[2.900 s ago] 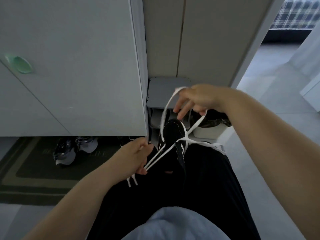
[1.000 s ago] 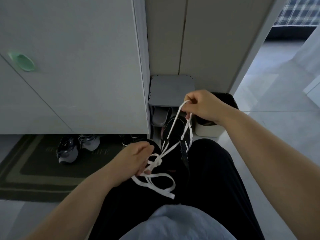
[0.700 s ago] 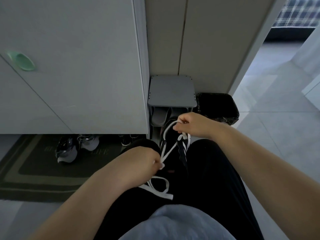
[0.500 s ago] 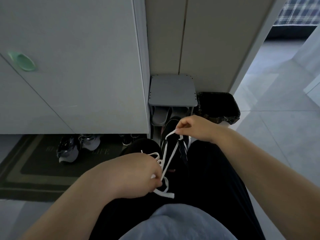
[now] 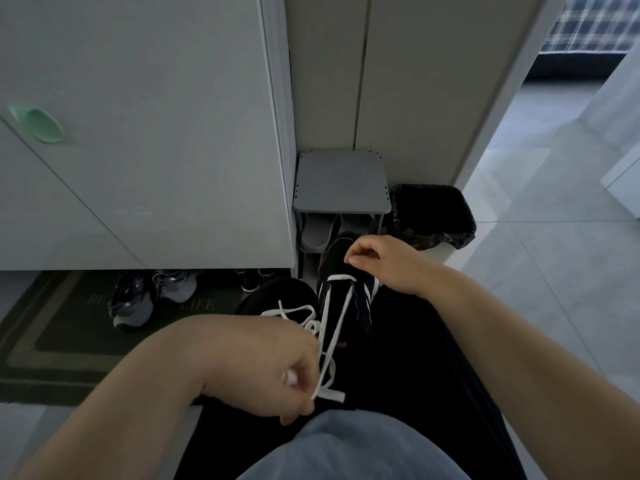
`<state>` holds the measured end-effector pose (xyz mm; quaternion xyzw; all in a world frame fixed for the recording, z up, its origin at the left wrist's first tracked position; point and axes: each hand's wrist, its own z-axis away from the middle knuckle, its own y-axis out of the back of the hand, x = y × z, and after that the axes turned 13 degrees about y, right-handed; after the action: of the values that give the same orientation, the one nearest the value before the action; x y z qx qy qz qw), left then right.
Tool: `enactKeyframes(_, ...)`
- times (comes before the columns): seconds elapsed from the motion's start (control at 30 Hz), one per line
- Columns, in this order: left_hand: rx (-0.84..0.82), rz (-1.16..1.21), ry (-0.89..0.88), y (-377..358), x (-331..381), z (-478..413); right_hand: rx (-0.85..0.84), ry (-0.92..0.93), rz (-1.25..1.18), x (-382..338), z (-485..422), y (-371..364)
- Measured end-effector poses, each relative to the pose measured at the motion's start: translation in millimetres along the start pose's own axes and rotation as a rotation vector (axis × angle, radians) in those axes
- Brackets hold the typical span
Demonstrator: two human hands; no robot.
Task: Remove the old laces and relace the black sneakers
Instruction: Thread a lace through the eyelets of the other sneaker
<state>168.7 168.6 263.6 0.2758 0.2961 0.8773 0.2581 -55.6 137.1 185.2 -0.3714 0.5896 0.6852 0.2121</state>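
A black sneaker (image 5: 346,303) with white side stripes lies on my lap, toe pointing away from me. A white lace (image 5: 341,278) crosses its front as one flat bar, and two strands run back along the shoe to my left hand (image 5: 273,368). That hand grips both strands near my body, with loose loops and lace ends spilling round its fingers. My right hand (image 5: 384,263) hovers over the toe just beyond the bar, fingers loosely curled, with no lace visible in them.
A grey shoe rack (image 5: 341,181) with slippers under it stands against the wall ahead. A black-lined bin (image 5: 433,216) is beside it on the right. Grey trainers (image 5: 133,303) sit on a dark mat (image 5: 62,344) under the white cabinet (image 5: 138,133).
My right hand lowered the lace loop to the toe and let it go; the loop now lies flat across the shoe. My left hand pulled the strands back toward my body.
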Motion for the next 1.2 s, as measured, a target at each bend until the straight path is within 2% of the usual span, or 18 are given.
enactKeyframes(0.13, 0.322, 0.161, -0.085, 2.5, 3.2, 1.0, -0.062, 0.046, -0.001, 8.7, 9.0, -8.3)
enactKeyframes(0.23, 0.380, 0.283, -0.083, 3.7, 1.0, -3.2, -0.108, 0.091, 0.085, 9.6, 18.2, -14.2)
enactKeyframes(0.33, 0.324, 0.407, -0.078, 2.8, -6.8, -8.7, -0.075, 0.088, 0.150, 7.1, 30.3, -19.2)
enactKeyframes(0.43, 0.291, 0.469, 0.003, -1.1, -17.4, -10.6, -0.074, 0.112, 0.163, -1.3, 43.7, -21.3)
enactKeyframes(0.53, 0.154, 0.583, 0.022, -5.9, -22.0, -11.0, -0.124, 0.125, 0.188, -10.8, 47.4, -17.4)
enactKeyframes(0.6, 0.043, 0.603, 0.012, -9.8, -20.6, -11.7, -0.178, 0.143, 0.204, -14.8, 45.5, -15.9)
enactKeyframes(0.67, -0.002, 0.581, 0.002, -15.7, -21.2, -14.1, -0.192, 0.144, 0.197, -16.8, 42.4, -16.4)
enactKeyframes(0.8, 0.080, 0.644, -0.097, -16.6, -18.9, -12.4, -0.093, 0.220, 0.251, -20.4, 34.3, -29.6)
enactKeyframes(0.9, 0.234, 0.667, -0.171, -15.3, -20.6, -8.4, -0.088, 0.323, 0.273, -26.7, 26.4, -41.0)
enactKeyframes(0.97, 0.408, 0.720, -0.163, -14.9, -22.5, -8.2, -0.059, 0.346, 0.149, -37.0, 23.4, -36.4)
enactKeyframes(1.03, 0.541, 0.735, -0.062, -13.4, -26.3, -9.1, 0.025, 0.319, -0.054, -54.1, 23.5, -18.8)
enactKeyframes(1.1, 0.573, 0.671, 0.034, -11.4, -29.0, -11.3, 0.143, 0.317, -0.205, -71.4, 27.0, 7.3)
enactKeyframes(1.2, 0.519, 0.661, 0.000, -10.4, -29.3, -15.3, 0.362, 0.396, -0.294, -90.0, 37.0, 45.8)
